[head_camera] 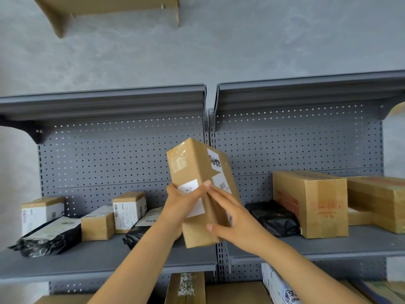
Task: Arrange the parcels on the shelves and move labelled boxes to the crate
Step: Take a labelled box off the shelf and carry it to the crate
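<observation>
Head view: a tall cardboard box point(200, 191) is held up in front of the shelving by both hands. The left hand point(183, 199) is wrapped round its lower left face, thumb laid over a white label, fingers curled behind. The right hand point(230, 218) is pressed flat vs. the right face, fingers straight and together, thumb hooked at the lower front edge; nothing is pinched by it. The box's long axis runs near upright, top tipped slightly left and away from the person, w/ taped end uppermost and labels seen on two faces. It is carried clear of the middle shelf point(109, 260), just above the join between the two shelf bays. As it bears labels, it is judged a candidate for the crate; no crate is seen in frame, so which way it must go can't be told. Grip is mainly on the left side, so that hand is judged the carrier, the right a steadier. Further out, small labelled boxes point(129, 210) and a black poly parcel point(48, 238) lie on the left bay; a large brown carton point(315, 202) and a second black bag point(274, 218) are on the right bay.
</observation>
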Motion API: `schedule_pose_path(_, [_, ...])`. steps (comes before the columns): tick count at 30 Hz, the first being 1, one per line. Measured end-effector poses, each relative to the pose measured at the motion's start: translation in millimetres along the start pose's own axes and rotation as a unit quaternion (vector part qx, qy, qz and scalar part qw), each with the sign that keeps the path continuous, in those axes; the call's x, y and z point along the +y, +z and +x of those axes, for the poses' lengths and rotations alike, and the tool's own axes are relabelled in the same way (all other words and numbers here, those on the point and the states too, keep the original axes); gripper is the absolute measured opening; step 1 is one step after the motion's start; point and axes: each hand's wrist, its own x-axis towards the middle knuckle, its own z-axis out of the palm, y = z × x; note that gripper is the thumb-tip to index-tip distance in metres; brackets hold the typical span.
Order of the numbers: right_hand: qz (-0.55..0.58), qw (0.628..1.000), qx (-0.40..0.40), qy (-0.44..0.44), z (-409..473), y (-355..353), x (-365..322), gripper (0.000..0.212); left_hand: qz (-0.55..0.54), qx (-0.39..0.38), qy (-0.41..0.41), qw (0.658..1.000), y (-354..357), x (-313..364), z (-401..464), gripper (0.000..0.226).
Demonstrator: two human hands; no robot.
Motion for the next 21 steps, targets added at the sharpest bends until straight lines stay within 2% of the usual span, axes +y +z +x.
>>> schedule_pose_path(3, [0.028, 0.998, -0.045, 0.014, -1.0, -1.9, 2.0, 0.062, 0.036, 0.062, 0.005, 0.997, -9.0, -1.5, 5.9, 0.086])
schedule_pose_path(6, [-0.004, 0.999, -0.027, 0.036, -1.2, -8.6, 13.1, 0.057, 0.051, 0.027, 0.001, 0.998, -31.2, -2.0, 10.0, 0.071])
schedule_pose_path(9, [-0.026, 0.993, 0.058, 0.096, -4.2, -19.1, 33.5, 0.067, 0.010, -0.039, -0.005, 0.999, -60.1, -0.8, 9.0, 0.040])
schedule_pose_path(12, [0.026, 0.978, 0.093, 0.185, -6.7, -30.8, 45.3, 0.081, -0.024, -0.057, -0.034, 0.997, -85.0, -6.3, 9.6, 0.047])
schedule_pose_path(14, [0.105, 0.962, 0.074, 0.239, -5.0, -34.2, 48.7, 0.088, -0.047, -0.064, -0.051, 0.996, -95.4, -9.7, 7.9, 0.045])
schedule_pose_path(17, [0.209, 0.938, 0.044, 0.274, 1.3, -30.4, 50.7, 0.095, -0.072, -0.073, -0.068, 0.992, -102.1, -14.0, 6.0, 0.057])
schedule_pose_path(21, [0.249, 0.929, 0.031, 0.272, 6.7, -22.5, 48.3, 0.080, -0.098, -0.072, -0.068, 0.990, -100.8, -10.0, 3.5, 0.058])
